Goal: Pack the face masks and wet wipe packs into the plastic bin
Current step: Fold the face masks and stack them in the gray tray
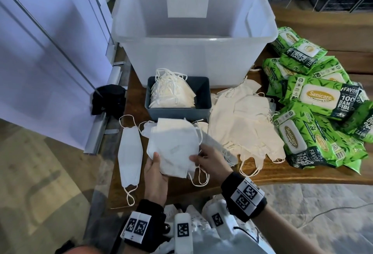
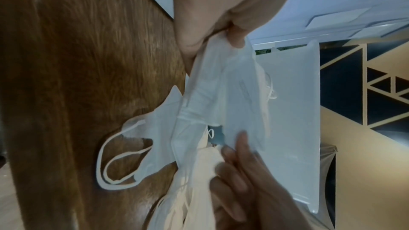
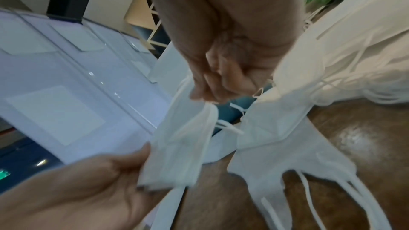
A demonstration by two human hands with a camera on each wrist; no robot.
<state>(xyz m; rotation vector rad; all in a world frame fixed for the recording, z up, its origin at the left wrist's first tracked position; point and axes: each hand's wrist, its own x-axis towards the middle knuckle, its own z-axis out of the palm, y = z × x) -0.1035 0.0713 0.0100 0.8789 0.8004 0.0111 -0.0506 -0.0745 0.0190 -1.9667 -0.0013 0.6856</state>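
Both hands hold a small stack of white face masks (image 1: 173, 146) above the wooden table. My left hand (image 1: 156, 170) grips the stack's near left corner, thumb on top. My right hand (image 1: 210, 159) pinches its right edge; the right wrist view shows its fingers (image 3: 208, 85) curled on the masks (image 3: 181, 144). In the left wrist view the same stack (image 2: 221, 93) hangs between thumb and fingers. A single white mask (image 1: 130, 152) lies flat to the left. Cream masks (image 1: 244, 120) are heaped on the right. Green wet wipe packs (image 1: 316, 100) are piled at the far right. The clear plastic bin (image 1: 193, 31) stands behind.
A small grey tray (image 1: 202, 110) with several cream masks (image 1: 173, 94) stands in front of the bin. A black bundle (image 1: 109, 100) lies at the table's left edge beside white cabinet doors (image 1: 40, 51). The table's front edge (image 1: 181, 191) is near my wrists.
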